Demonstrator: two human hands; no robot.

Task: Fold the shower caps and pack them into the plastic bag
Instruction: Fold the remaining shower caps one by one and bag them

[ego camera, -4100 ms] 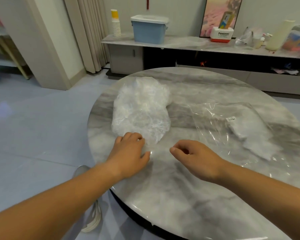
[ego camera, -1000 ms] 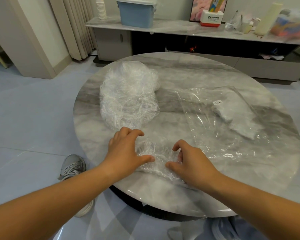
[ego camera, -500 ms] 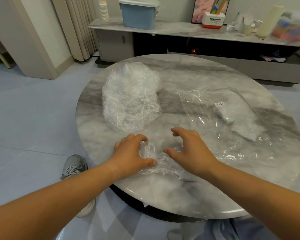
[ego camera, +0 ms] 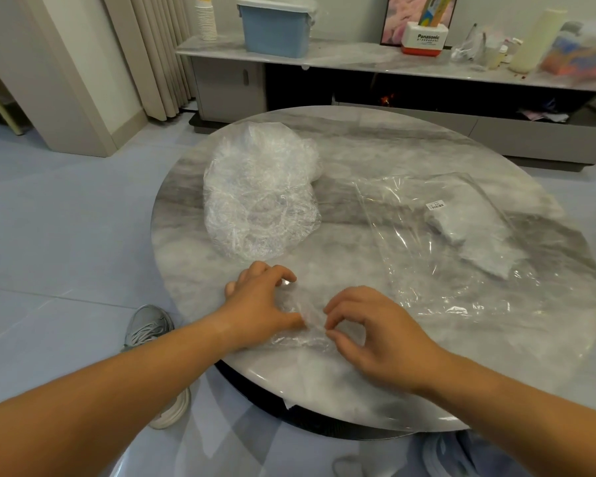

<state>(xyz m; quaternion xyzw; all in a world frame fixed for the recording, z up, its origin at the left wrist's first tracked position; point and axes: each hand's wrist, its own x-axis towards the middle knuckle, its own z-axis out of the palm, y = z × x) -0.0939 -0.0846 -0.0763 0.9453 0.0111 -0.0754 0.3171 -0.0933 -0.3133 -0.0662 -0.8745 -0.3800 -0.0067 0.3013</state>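
Note:
One clear shower cap [ego camera: 307,321] lies crumpled near the front edge of the round marble table [ego camera: 375,149]. My left hand [ego camera: 258,304] presses its left side, thumb and fingers gripping the film. My right hand [ego camera: 375,328] pinches its right side between thumb and forefinger. A heap of loose clear shower caps [ego camera: 258,194] sits behind my left hand. To the right lies the flat clear plastic bag [ego camera: 427,242] with a small white label; folded caps [ego camera: 468,235] show inside it.
Behind the table runs a low marble-topped cabinet [ego camera: 358,60] holding a blue lidded box [ego camera: 276,25], paper cups, a white Panasonic box and bottles. Curtains hang at the back left. A grey shoe [ego camera: 148,325] rests on the tiled floor at the table's left.
A cap was pulled from the heap to the front edge. Over the last second both hands have drawn together on it, bunching it smaller; the right hand went from spread to pinching.

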